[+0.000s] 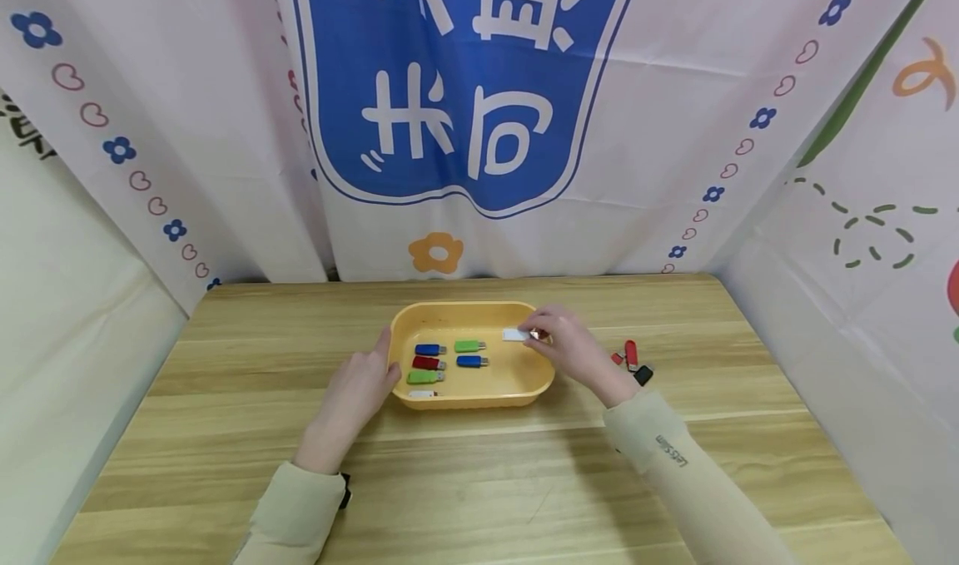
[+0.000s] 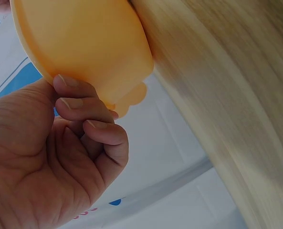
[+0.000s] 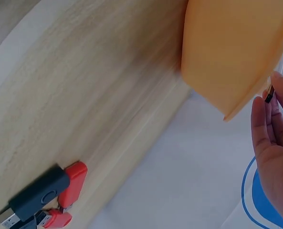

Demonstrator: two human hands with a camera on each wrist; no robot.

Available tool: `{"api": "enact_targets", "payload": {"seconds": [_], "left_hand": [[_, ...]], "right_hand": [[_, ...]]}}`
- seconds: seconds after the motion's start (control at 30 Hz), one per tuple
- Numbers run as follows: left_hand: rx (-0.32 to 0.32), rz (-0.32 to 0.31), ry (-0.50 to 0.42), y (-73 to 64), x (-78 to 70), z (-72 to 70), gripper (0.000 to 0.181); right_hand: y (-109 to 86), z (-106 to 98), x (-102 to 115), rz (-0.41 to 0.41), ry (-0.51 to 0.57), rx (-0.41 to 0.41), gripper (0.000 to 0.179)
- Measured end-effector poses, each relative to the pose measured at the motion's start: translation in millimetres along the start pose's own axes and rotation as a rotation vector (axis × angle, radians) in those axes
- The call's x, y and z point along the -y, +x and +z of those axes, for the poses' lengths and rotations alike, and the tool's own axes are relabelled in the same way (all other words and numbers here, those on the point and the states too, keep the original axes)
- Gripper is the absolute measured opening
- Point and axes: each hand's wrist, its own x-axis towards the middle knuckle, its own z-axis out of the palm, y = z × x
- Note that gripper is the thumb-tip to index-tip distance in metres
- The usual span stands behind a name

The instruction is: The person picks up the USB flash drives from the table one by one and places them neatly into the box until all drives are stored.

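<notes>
A yellow plastic tray [image 1: 472, 403] stands on the wooden table. My left hand [image 1: 361, 382] holds its left end, fingers bent against the outer wall in the left wrist view. Over the tray's right end my right hand [image 1: 562, 344] pinches a white USB stick [image 1: 514, 334] by its metal connector end. Inside, toward the left, lie two blue USB sticks [image 1: 430, 349], two green ones [image 1: 469, 346], a dark red one [image 1: 429, 364] and a small white one [image 1: 423, 394] by the front wall.
Right of the tray, on the table [image 1: 479, 482], a small pile holds red USB sticks [image 1: 631, 353] and a black swivel-type one [image 3: 41, 191]. A printed cloth [image 1: 674, 132] hangs behind the table's back edge, with more cloth at both sides.
</notes>
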Motion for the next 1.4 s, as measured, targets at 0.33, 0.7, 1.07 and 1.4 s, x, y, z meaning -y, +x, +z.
{"api": "enact_targets", "payload": {"seconds": [0.33, 0.7, 1.07, 1.4], "left_hand": [[0.001, -0.001, 0.002, 0.4, 0.5, 0.8, 0.061], [0.001, -0.002, 0.002, 1.2, 0.9, 1.5, 0.06], [0.006, -0.013, -0.005, 1.1, 0.6, 1.7, 0.06], [0.008, -0.016, -0.004, 0.7, 0.8, 1.5, 0.06]], "right_hand": [[2.5, 15, 7, -0.007, 0.0, 0.069, 0.014], [5.4, 31, 12, -0.05, -0.049, 0.113, 0.016], [12.2, 41, 22, -0.026, -0.028, 0.201, 0.016], [17.7, 50, 27, -0.039, -0.052, 0.243, 0.017]]}}
